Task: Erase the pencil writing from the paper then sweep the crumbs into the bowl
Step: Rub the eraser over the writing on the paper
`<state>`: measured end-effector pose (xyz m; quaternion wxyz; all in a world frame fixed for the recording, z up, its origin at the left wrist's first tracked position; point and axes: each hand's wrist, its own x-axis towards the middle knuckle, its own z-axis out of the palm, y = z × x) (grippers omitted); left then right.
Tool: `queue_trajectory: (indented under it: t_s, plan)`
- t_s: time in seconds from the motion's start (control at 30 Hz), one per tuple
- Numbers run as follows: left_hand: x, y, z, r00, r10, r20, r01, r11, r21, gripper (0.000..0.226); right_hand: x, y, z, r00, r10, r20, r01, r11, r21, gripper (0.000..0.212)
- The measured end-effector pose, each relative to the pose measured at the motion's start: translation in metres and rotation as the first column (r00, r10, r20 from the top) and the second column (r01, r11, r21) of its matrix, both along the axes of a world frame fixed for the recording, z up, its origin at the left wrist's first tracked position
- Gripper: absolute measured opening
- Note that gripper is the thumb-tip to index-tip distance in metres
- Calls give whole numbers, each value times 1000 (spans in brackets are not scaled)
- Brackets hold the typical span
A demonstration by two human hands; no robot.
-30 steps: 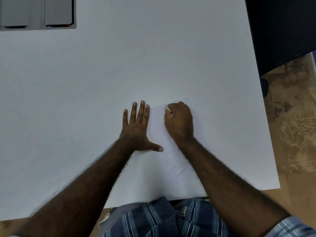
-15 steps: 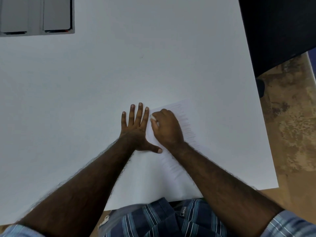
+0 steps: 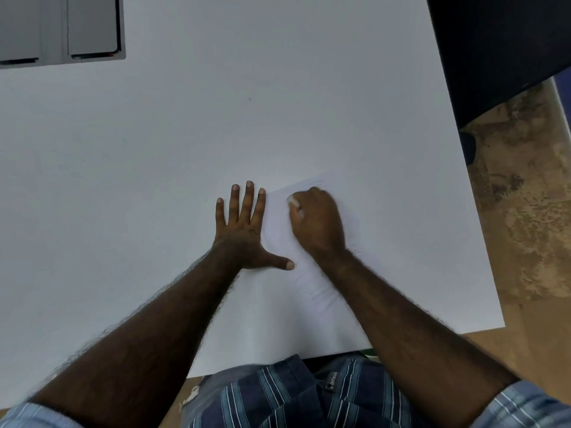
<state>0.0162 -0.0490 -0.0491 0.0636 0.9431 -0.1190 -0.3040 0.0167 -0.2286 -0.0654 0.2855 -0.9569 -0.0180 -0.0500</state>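
- Gripping a small white eraser [image 3: 293, 201] in the right hand [image 3: 318, 225], fingers curled round it, only a pale sliver showing at the fingertips.
- Pressing that eraser down onto the upper part of the paper [image 3: 279, 230], close to its far left corner.
- Lying flat and splayed, the left hand [image 3: 242, 230], fingers straight, grip apart and holding nothing, pinning the paper's left edge.
- Stretching the left thumb out to the right across the sheet, pointing toward the right wrist, the two hands just beside each other but apart.
- Lying slightly turned on the white surface [image 3: 154, 180], the paper, its far corner angled up to the right, its near end running under the right forearm toward the surface's near edge.
- Showing faint pencil lines above the right knuckles and again below the wrist; too pale for reading.
- Sitting at the far left corner of the surface, well apart from the hands, a grey tray-like object [image 3: 61, 29] with two compartments.
- Filling the top right corner, a dark panel [image 3: 494, 50], beyond the surface's right edge.
- Showing to the right and below, mottled brown floor [image 3: 525, 211].
- Appearing at the bottom, a blue striped shirt [image 3: 278, 396], with matching sleeves at both lower corners.
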Motion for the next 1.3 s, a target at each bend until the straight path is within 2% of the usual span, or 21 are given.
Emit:
queue_trajectory:
  t_s: [0.07,0.1,0.23,0.37,0.47,0.57,0.7,0.73,0.8,0.9,0.93,0.97,1.07,1.1,1.17,1.27,1.3]
  plan:
    - [-1,2,0,1000,2,18,-2,1000,-21,167,10,-17,4,978,-207,21,206,978,36,12]
    - [-2,2,-1,1000,-1,30,2,1000,-27,167,10,-20,6,966,-258,21,257,965,53,10]
    - [-7,1,-2,997,-9,77,13,999,-52,159,5,-17,7,988,-154,-2,154,987,44,5]
    - [-13,11,-7,982,-36,187,70,981,-180,117,17,-25,8,987,-161,20,159,986,57,4]
    - [-18,14,-11,966,-51,253,106,972,-208,105,24,-25,8,990,-141,9,140,988,67,4]
    - [-20,9,-10,973,-10,233,59,977,-204,115,17,-15,7,996,-93,-3,92,993,78,6]
    - [-22,3,-7,982,17,189,13,988,-156,132,-10,10,1,975,220,-24,-219,975,44,14]
    - [-22,2,-7,984,22,178,5,989,-149,135,-10,9,0,969,247,-22,-247,969,20,16]
    - [-22,1,-7,987,40,157,-17,989,-149,141,1,-1,2,989,149,-15,-149,989,-10,16]
    - [-20,2,-8,988,68,137,-44,985,-167,146,19,-18,4,990,-140,-8,140,990,-16,12]
    - [-20,2,-8,988,66,136,-44,985,-164,146,18,-14,4,988,-154,-4,154,988,-8,12]
    - [-20,2,-8,988,63,138,-41,986,-159,146,15,-6,4,996,-93,4,93,996,6,15]
    - [-19,1,-7,987,63,148,-41,988,-146,147,-8,20,0,969,245,-31,-245,969,-2,23]
    - [-19,1,-7,987,65,144,-43,988,-146,147,-8,18,-1,961,276,-26,-277,960,-26,23]
    - [-18,1,-6,990,68,125,-49,987,-153,148,6,4,-1,985,173,0,-172,983,-64,18]
    - [-19,1,-7,990,73,124,-51,984,-172,148,27,-18,2,993,-117,19,118,991,-62,14]
    - [-19,2,-7,990,73,125,-51,984,-172,148,26,-15,3,989,-148,19,149,988,-43,15]
